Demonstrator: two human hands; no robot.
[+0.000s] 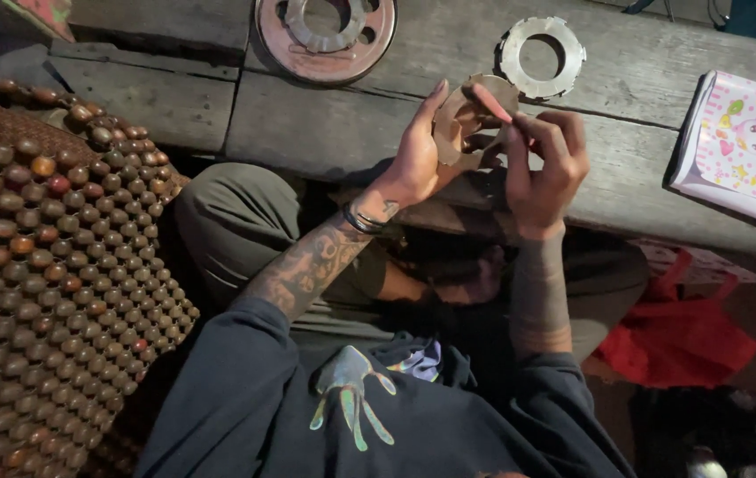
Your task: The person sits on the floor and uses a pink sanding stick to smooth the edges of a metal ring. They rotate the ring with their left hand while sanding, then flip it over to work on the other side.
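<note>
A weathered grey plank surface [325,115] runs across the dim scene, with a person seated low in front of it, knees in olive trousers below the hands. On the planks lie a large round rust-red metal disc with cut-outs [325,31] at the top edge and a silvery toothed metal ring [543,57] to its right, both well apart from the hands. A mat of brown wooden beads [42,265] covers the seat at the left, a pink dotted booklet [741,146] rests at the right end of the surface, and a red plastic bag [675,341] sits lower right.

Both hands are raised just above the near edge of the planks. The left hand [418,159] grasps a flat tan ring-shaped plate [458,119] by its lower rim, fingers extended behind it. The right hand [542,168] is curled, its fingertips pinching the plate's right side. Judging by this, the plate is mid-handling, while the disc and the toothed ring lie untouched on the planks.
</note>
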